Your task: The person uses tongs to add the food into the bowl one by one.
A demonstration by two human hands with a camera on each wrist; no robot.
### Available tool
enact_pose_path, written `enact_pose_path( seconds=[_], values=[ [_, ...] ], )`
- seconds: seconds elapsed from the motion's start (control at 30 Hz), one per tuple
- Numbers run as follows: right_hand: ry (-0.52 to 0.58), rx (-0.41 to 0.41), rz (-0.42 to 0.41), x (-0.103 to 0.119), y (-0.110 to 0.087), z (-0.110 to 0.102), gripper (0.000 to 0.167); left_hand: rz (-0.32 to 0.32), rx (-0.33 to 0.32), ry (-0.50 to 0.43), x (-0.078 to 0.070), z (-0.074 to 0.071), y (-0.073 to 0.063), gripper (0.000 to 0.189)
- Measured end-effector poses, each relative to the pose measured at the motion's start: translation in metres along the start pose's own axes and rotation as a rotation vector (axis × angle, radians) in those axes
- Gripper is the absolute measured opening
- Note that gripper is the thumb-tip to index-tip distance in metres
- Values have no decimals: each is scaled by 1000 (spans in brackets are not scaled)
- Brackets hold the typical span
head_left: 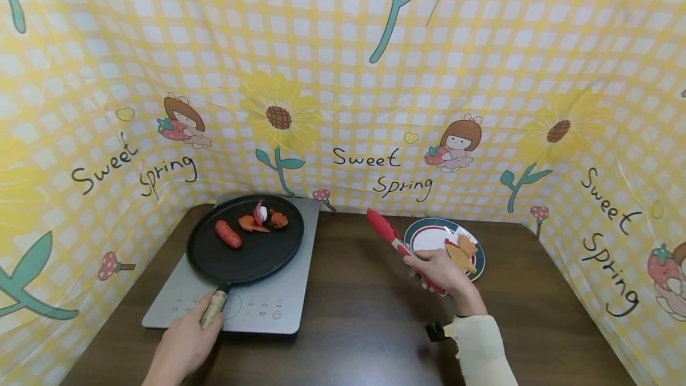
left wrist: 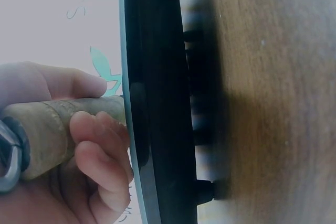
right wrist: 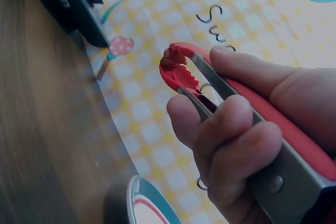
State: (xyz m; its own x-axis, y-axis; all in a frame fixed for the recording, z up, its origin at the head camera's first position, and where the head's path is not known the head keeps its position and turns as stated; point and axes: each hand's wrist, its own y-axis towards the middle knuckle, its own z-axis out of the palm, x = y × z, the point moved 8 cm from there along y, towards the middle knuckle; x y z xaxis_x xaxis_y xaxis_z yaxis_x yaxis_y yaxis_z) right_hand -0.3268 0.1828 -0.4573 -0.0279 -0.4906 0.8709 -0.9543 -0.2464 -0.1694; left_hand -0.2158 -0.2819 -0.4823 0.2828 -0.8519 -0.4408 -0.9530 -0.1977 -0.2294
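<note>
My left hand [head_left: 189, 338] grips the handle [head_left: 214, 308] of a flat black frying pan [head_left: 252, 261]. In the left wrist view its fingers curl round that handle [left wrist: 47, 129]. In the pan lie a red sausage [head_left: 228, 234], an orange-red piece [head_left: 252, 224], a pink-and-white piece [head_left: 260, 213] and a lumpy reddish-brown piece [head_left: 278, 219]. My right hand [head_left: 436, 267] holds red-tipped metal tongs [head_left: 383, 226], raised left of the plate. Between the tong tips in the right wrist view is a small reddish-brown piece [right wrist: 172, 59], its kind unclear.
The pan sits on a silver induction cooker [head_left: 284, 308]. A green-rimmed plate [head_left: 415, 232] at right bears a yellow folded piece [head_left: 458, 258] and a crumbly orange piece [head_left: 466, 245], partly behind my right hand. Checked cloth [head_left: 343, 106] walls the brown table [head_left: 354, 314] on three sides.
</note>
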Motion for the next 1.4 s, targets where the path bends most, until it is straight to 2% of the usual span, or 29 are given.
enact_pose_path(
  seconds=[0.3,0.47,0.77,1.17,1.4],
  values=[
    [19,78,-56,22,9,24,33,0,4,-1,0,1,1,71],
    [9,102,-58,36,13,36,30,19,-3,-5,-1,0,0,71],
    [5,147,-80,57,17,60,38,37,-11,3,-2,0,-1,69],
    [45,216,-139,81,25,92,27,13,18,-4,1,2,1,71],
    [3,235,-138,95,26,111,26,16,24,-3,0,1,1,71]
  ],
)
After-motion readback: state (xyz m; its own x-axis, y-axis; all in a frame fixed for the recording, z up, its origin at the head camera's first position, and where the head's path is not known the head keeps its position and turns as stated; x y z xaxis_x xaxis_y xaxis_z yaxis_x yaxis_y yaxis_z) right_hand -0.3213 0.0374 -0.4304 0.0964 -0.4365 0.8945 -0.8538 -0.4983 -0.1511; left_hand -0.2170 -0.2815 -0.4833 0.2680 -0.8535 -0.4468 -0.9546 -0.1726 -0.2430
